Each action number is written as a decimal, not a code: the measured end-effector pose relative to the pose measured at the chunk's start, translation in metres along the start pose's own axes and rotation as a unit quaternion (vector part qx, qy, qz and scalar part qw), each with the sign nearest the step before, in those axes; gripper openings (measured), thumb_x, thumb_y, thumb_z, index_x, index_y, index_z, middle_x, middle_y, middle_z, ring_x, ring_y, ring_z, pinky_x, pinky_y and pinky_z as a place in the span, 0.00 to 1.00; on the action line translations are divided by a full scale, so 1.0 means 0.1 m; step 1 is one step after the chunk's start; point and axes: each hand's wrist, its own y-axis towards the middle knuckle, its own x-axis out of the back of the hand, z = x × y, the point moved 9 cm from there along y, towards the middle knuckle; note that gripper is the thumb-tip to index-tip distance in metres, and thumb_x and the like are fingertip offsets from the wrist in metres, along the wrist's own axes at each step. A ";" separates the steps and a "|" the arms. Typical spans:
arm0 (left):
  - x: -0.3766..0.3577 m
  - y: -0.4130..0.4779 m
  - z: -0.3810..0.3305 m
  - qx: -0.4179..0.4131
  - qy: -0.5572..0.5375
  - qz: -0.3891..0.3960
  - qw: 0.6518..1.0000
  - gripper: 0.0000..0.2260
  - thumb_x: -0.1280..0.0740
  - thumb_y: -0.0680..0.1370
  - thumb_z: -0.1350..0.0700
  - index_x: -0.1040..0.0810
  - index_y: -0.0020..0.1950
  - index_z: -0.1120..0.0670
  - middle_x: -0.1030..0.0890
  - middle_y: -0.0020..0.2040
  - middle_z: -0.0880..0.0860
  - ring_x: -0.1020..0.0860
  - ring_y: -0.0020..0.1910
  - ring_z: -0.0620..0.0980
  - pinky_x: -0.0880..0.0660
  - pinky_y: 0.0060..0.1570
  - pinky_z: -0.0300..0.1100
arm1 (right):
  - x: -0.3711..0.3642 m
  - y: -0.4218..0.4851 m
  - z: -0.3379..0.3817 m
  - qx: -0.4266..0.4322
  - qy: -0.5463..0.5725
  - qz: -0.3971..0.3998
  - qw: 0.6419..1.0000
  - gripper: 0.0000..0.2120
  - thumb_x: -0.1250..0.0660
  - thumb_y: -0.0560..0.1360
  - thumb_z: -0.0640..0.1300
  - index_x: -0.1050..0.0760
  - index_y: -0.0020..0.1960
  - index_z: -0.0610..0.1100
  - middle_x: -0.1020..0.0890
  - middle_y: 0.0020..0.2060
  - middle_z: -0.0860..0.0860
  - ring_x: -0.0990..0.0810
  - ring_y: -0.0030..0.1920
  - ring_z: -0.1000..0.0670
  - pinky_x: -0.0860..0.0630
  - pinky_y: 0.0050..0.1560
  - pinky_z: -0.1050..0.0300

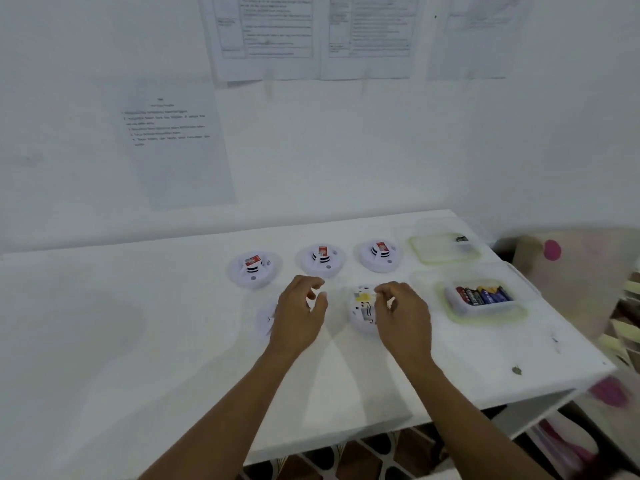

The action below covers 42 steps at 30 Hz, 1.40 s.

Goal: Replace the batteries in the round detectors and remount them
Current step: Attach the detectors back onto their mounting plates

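Note:
Three round white detectors stand in a back row, each with a red label on top. In front of them lies an opened detector, inner side up, with a yellow part showing. My right hand hovers over its right edge, fingers curled, thumb and forefinger close to the yellow part. My left hand hangs loosely curled left of it and holds nothing. It half hides a white round piece.
A clear tub with several batteries sits at the right of the white table. Behind it is a second tub with one dark battery. The table edge and clutter lie to the right. Papers hang on the wall.

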 end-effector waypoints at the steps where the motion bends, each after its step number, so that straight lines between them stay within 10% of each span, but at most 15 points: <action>1: -0.16 0.00 -0.03 0.009 0.010 0.021 1.000 0.10 0.33 0.78 0.58 0.21 0.59 0.56 0.20 0.54 0.49 0.23 0.45 0.43 0.31 0.43 0.29 | 0.05 0.05 -0.10 -0.009 -0.042 0.008 0.999 0.06 0.35 0.76 0.42 0.22 0.50 0.48 0.21 0.45 0.54 0.22 0.41 0.53 0.29 0.37 0.62; 6: -0.71 -0.08 -0.02 0.069 0.070 0.069 0.993 0.11 0.35 0.79 0.56 0.22 0.61 0.57 0.19 0.55 0.51 0.21 0.49 0.49 0.27 0.46 0.36 | 0.01 0.17 -0.48 -0.039 -0.125 0.111 0.985 0.13 0.37 0.77 0.47 0.28 0.61 0.49 0.23 0.55 0.50 0.24 0.55 0.47 0.23 0.48 0.52; 15: -0.91 0.09 -0.07 0.193 -0.219 0.001 0.956 0.10 0.39 0.80 0.62 0.20 0.54 0.51 0.16 0.48 0.48 0.19 0.44 0.44 0.26 0.39 0.35 | 0.07 0.47 -0.55 -0.034 0.004 0.110 0.993 0.12 0.32 0.76 0.45 0.23 0.59 0.48 0.19 0.52 0.52 0.19 0.43 0.53 0.23 0.45 0.60; 22: -1.63 0.41 -0.41 0.325 -0.607 0.025 0.724 0.24 0.47 0.84 0.46 0.29 0.71 0.61 0.24 0.68 0.63 0.25 0.66 0.61 0.27 0.62 0.54 | 0.34 0.96 -0.54 0.001 0.046 0.107 0.993 0.16 0.32 0.74 0.42 0.22 0.61 0.48 0.19 0.55 0.52 0.19 0.48 0.51 0.21 0.52 0.52; 27: -1.94 0.62 -0.72 0.334 -0.682 0.067 0.648 0.24 0.48 0.84 0.45 0.25 0.68 0.61 0.21 0.64 0.64 0.24 0.63 0.62 0.30 0.65 0.57 | 0.70 1.50 -0.72 0.029 0.083 0.116 0.989 0.07 0.31 0.75 0.40 0.18 0.51 0.48 0.15 0.44 0.54 0.18 0.40 0.57 0.23 0.45 0.63; 33: -2.15 0.90 -0.78 0.330 -0.692 0.043 0.641 0.24 0.47 0.84 0.45 0.27 0.70 0.60 0.23 0.67 0.64 0.26 0.67 0.62 0.32 0.68 0.58 | 0.94 2.61 -1.42 -0.044 -0.040 0.212 0.975 0.06 0.29 0.70 0.38 0.18 0.41 0.48 0.15 0.37 0.49 0.16 0.40 0.47 0.18 0.45 0.51; 42: -2.34 1.04 -0.86 0.337 -0.694 0.044 0.635 0.24 0.46 0.83 0.44 0.24 0.66 0.60 0.20 0.62 0.64 0.23 0.61 0.63 0.30 0.64 0.59 | 0.41 2.92 -2.01 -0.018 -0.329 0.358 0.874 0.07 0.30 0.64 0.35 0.26 0.30 0.40 0.19 0.30 0.46 0.25 0.26 0.49 0.24 0.29 0.61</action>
